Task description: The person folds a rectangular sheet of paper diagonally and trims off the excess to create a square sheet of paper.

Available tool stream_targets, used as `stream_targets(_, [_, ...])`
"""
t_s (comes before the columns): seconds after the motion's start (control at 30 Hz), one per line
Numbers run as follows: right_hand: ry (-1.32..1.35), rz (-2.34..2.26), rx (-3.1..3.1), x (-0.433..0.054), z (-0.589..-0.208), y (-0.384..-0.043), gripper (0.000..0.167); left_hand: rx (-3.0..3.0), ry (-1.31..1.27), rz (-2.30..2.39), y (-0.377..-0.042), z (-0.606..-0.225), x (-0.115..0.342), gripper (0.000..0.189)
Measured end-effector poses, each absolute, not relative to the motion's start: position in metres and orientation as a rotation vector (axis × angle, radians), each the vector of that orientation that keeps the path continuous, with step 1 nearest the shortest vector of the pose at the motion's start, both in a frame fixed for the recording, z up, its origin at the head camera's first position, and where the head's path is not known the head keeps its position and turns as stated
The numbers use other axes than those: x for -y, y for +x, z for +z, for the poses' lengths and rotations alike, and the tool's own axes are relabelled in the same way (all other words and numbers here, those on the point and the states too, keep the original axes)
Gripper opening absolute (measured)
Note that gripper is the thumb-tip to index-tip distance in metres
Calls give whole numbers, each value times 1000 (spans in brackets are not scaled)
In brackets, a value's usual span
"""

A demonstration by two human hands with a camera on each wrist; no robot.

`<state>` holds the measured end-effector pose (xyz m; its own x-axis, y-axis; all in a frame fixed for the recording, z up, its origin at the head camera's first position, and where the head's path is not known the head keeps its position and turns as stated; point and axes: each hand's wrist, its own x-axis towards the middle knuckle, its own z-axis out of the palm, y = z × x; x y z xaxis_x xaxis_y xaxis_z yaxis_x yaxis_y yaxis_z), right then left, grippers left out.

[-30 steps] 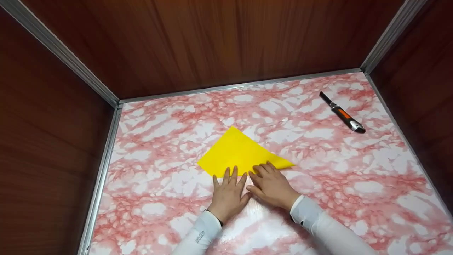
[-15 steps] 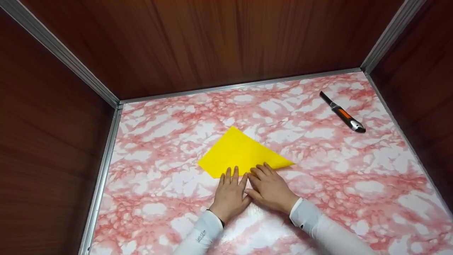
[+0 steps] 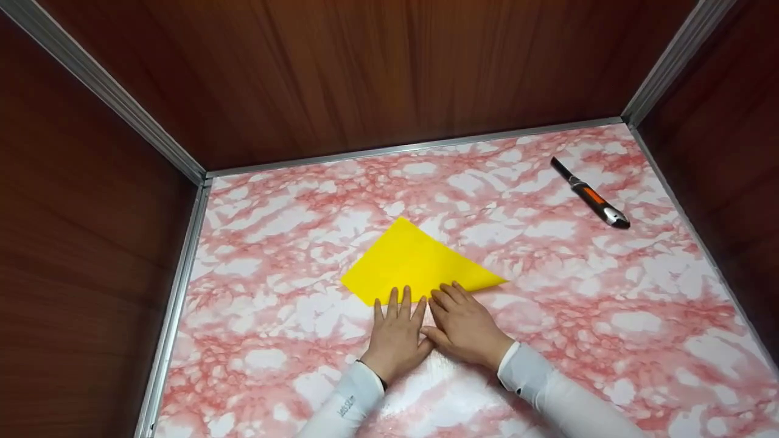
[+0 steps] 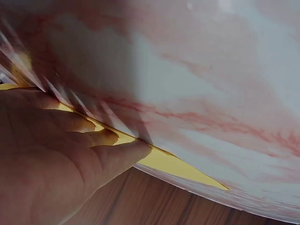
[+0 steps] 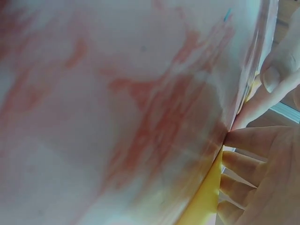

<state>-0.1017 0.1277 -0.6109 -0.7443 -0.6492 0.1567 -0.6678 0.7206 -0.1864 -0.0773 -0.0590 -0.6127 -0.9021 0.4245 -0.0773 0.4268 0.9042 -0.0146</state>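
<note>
A folded sheet of yellow paper [image 3: 408, 255] lies on the pink-and-white marbled table, its folded edge toward the person. My left hand [image 3: 395, 340] rests flat with spread fingers, the fingertips on the paper near that edge. Close beside it, my right hand [image 3: 467, 325] lays its fingertips on the same edge further right, and its thumb comes right up to the left thumb. In the left wrist view the fingers [image 4: 126, 152] lie across the yellow strip. The right wrist view has the right fingers [image 5: 243, 164] along the paper's edge, with the left hand [image 5: 276, 79] behind them.
At the back right lies a utility knife [image 3: 589, 194] with a black, orange and silver handle. Dark wood-grain panels [image 3: 389, 73] with metal trim enclose the marbled table [image 3: 274, 231] at the back and on both sides.
The left hand has shifted slightly right, closer to the right hand. The right part of the paper has flattened a little, and the right fingers have drawn slightly back toward the person.
</note>
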Motion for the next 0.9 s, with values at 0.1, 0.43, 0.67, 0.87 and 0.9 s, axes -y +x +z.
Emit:
stream_targets(0.1, [1087, 359, 2836, -128, -610, -102, 68, -2993, 666, -39, -78, -613, 59, 77])
stream_targets(0.43, [1062, 382, 2828, -132, -607, -103, 65, -2981, 640, -21, -77, -612, 59, 79])
stream_targets(0.67, [1037, 373, 2845, -137, -607, -102, 63, -2978, 618, -7, -76, -611, 60, 84])
stream_targets(0.87, [1023, 388, 2867, -138, -603, -102, 62, -2978, 619, 9, -76, -610, 60, 83])
stream_targets(0.9, [1025, 393, 2863, -138, -603, -102, 61, -2978, 620, 8, -76, -609, 60, 83])
